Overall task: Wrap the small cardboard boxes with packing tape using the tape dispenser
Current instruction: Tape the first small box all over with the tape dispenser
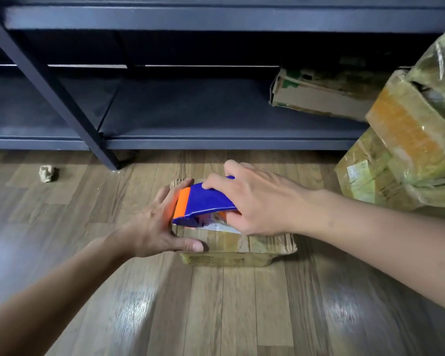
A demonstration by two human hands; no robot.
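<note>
A small, worn cardboard box (242,246) lies flat on the wooden floor in the middle of the view. On its top sits a blue tape dispenser (208,201) with an orange front edge. My right hand (252,201) grips the dispenser from above and the right, fingers curled over its blue body. My left hand (154,222) holds the box at its left side, thumb along the near top edge and fingers spread over the far left corner. Much of the box top is hidden under the hands and dispenser.
A dark metal shelf rack (190,116) runs across the back, one leg (106,155) standing just behind and left of the box. A flat carton (319,96) lies on its lowest shelf. Taped parcels (409,150) pile up at the right. A crumpled paper wad (47,173) lies far left.
</note>
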